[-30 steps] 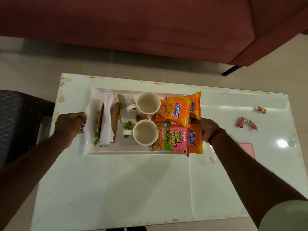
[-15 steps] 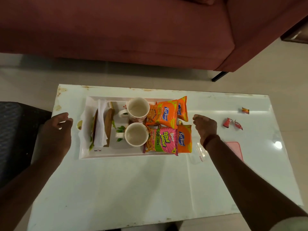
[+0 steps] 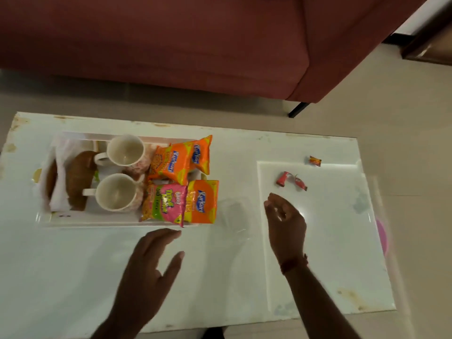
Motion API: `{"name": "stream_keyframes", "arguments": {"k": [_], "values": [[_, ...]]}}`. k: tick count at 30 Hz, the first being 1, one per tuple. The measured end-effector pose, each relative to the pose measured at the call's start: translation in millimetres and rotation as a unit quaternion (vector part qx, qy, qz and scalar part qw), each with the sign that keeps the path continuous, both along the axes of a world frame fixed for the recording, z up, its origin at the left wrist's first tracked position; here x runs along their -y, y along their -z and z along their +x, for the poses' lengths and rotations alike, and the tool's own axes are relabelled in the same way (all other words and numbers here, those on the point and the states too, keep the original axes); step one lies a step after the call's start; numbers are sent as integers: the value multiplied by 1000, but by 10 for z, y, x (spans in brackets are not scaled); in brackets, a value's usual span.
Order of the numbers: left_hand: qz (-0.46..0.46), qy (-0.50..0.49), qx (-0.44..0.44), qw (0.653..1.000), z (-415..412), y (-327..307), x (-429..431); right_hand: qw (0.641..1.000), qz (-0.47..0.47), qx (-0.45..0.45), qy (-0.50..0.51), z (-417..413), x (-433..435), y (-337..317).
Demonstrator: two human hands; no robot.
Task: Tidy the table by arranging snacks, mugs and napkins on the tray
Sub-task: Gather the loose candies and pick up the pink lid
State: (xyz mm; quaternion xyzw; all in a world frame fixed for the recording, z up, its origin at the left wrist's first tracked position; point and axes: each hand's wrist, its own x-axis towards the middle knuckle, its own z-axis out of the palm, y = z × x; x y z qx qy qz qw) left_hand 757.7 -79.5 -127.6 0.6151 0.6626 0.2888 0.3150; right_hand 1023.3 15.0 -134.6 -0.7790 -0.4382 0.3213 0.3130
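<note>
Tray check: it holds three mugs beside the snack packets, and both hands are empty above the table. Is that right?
Not quite. The head view shows two mugs on the tray, not three. The rest holds: they stand beside the snack packets, and the left hand and right hand are both empty above the table.

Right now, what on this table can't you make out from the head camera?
Head view only.
Pink object at far right: blurred, unidentifiable.
Three small wrappers: too small to read.
Tray, right end: covered by snack packets.
Clear item beside the packets: transparent, outline vague.
Napkins: motion-blurred.
</note>
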Motion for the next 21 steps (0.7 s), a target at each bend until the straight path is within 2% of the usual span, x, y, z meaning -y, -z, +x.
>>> {"name": "stream_keyframes", "arguments": {"k": [3, 6, 11, 16, 21], "values": [[-2, 80, -25, 996, 545, 79, -143, 999, 8, 46, -28, 251, 225, 125], [-5, 114, -51, 992, 987, 185, -362, 994, -25, 85, -68, 468, 416, 313], [-96, 17, -84, 992, 1327, 346, -656, 990, -52, 90, -92, 647, 535, 589], [-93, 108, -254, 957, 1381, 474, -775, 990, -40, 98, -90, 751, 425, 736], [-120, 160, -313, 929, 1473, 532, -844, 987, -23, 130, -88, 894, 20, 768]]}}
